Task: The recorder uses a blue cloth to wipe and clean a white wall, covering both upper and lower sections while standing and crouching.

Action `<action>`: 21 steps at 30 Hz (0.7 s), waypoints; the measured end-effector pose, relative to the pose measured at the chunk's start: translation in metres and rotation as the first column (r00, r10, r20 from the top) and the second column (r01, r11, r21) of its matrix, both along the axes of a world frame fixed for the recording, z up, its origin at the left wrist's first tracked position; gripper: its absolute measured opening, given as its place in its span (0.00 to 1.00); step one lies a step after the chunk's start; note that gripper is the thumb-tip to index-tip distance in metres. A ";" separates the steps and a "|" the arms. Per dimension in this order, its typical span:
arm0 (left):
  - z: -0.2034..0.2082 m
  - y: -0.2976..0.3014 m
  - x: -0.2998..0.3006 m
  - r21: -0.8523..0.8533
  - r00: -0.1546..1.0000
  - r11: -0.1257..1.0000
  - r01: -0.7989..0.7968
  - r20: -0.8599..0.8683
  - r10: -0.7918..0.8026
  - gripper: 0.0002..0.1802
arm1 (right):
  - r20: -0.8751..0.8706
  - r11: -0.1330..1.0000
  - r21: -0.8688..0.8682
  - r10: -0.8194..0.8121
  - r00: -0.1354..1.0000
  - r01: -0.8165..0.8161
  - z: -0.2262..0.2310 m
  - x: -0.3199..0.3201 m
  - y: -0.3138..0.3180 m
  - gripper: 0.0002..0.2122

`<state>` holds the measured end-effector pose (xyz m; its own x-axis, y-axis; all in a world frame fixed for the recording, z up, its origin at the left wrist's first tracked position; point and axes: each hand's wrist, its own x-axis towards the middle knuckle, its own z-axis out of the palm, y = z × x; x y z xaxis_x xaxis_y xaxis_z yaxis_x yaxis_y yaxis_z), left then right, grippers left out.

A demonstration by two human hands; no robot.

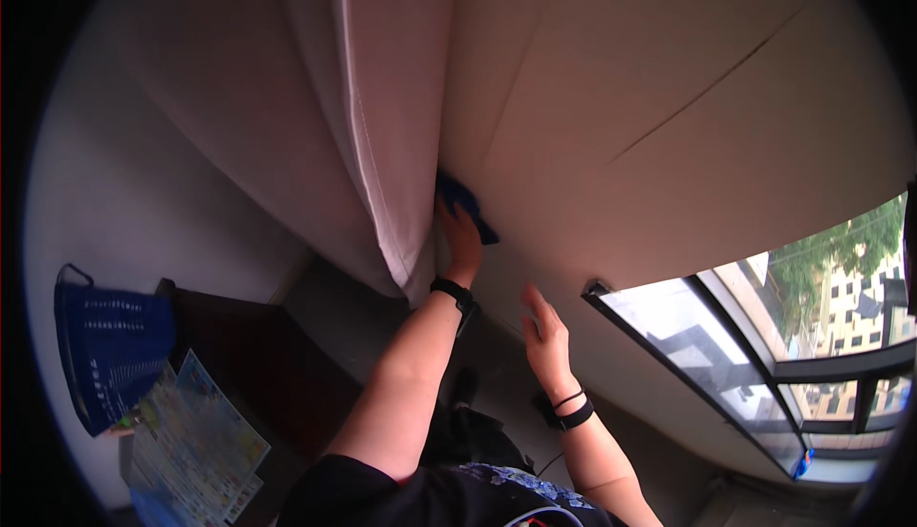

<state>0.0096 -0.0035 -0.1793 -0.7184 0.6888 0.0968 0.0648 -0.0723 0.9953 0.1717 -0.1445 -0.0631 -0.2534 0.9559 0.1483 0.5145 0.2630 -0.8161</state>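
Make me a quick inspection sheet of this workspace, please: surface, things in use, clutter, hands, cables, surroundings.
Surface: smooth pale wall with a thin dark diagonal line.
Things in use: dark blue cloth, against the wall.
Clutter: dark blue bag with white print; glossy, colourful printed sheets.
Hands: left hand on the cloth, grip unclear; right hand open, nothing visible in it.
Cables: nothing certain seen.
Surroundings: pale pinkish fabric curtain, left; black-framed glass window, right.

Left hand [463, 245] on blue cloth [462, 193], wall [611, 78], curtain [396, 97]
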 end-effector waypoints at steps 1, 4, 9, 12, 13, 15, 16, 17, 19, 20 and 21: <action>-0.012 -0.001 -0.001 -0.043 0.996 0.999 0.028 0.083 -0.025 0.30 | -0.002 1.000 -0.006 -0.021 1.000 0.021 -0.003 -0.001 -0.006 0.24; -0.039 -0.012 0.000 -0.111 0.982 0.986 0.128 0.156 -0.110 0.31 | 0.011 0.994 -0.075 -0.083 0.997 0.083 -0.012 -0.005 -0.024 0.23; -0.054 -0.015 -0.009 -0.104 0.969 0.963 0.247 0.051 -0.242 0.34 | -0.016 0.977 -0.124 -0.176 0.984 0.173 -0.021 -0.007 -0.041 0.22; -0.029 -0.015 0.000 -0.190 0.943 0.939 0.286 -0.120 -0.311 0.37 | -0.038 0.970 -0.124 -0.217 0.976 0.210 -0.024 -0.001 -0.043 0.21; 0.013 -0.018 0.012 -0.070 0.950 0.955 0.288 0.144 -0.276 0.37 | -0.034 0.968 -0.108 -0.231 0.972 0.227 -0.020 0.005 -0.042 0.21; 0.077 -0.027 0.018 0.045 0.884 0.967 0.251 0.397 -0.248 0.37 | -0.057 0.966 -0.072 -0.251 0.966 0.247 -0.010 0.010 -0.037 0.20; 0.097 -0.031 0.016 0.061 0.918 0.958 0.279 0.277 -0.285 0.37 | -0.078 0.966 -0.051 -0.258 0.963 0.255 -0.005 0.008 -0.034 0.20; 0.109 -0.033 0.018 0.075 0.936 0.949 0.307 0.155 -0.315 0.37 | -0.078 0.968 -0.017 -0.252 0.964 0.252 0.000 0.009 -0.030 0.19; 0.119 -0.034 0.028 0.101 0.959 0.960 0.260 0.087 -0.269 0.37 | -0.076 0.970 -0.001 -0.243 0.967 0.244 0.001 0.011 -0.026 0.19; 0.119 -0.034 0.031 0.124 0.975 0.968 0.216 0.018 -0.220 0.37 | -0.076 0.971 0.010 -0.236 0.969 0.237 0.000 0.012 -0.024 0.18; 0.105 -0.027 0.033 0.124 0.986 0.978 0.166 -0.057 -0.160 0.35 | -0.101 0.972 0.000 -0.232 0.967 0.233 -0.001 0.010 -0.024 0.17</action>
<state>0.0424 -0.0306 -0.0741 -0.5904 0.7758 0.2226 0.0880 -0.2123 0.9732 0.1817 -0.1681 -0.0638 -0.0078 0.9849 0.1731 0.4789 0.1557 -0.8640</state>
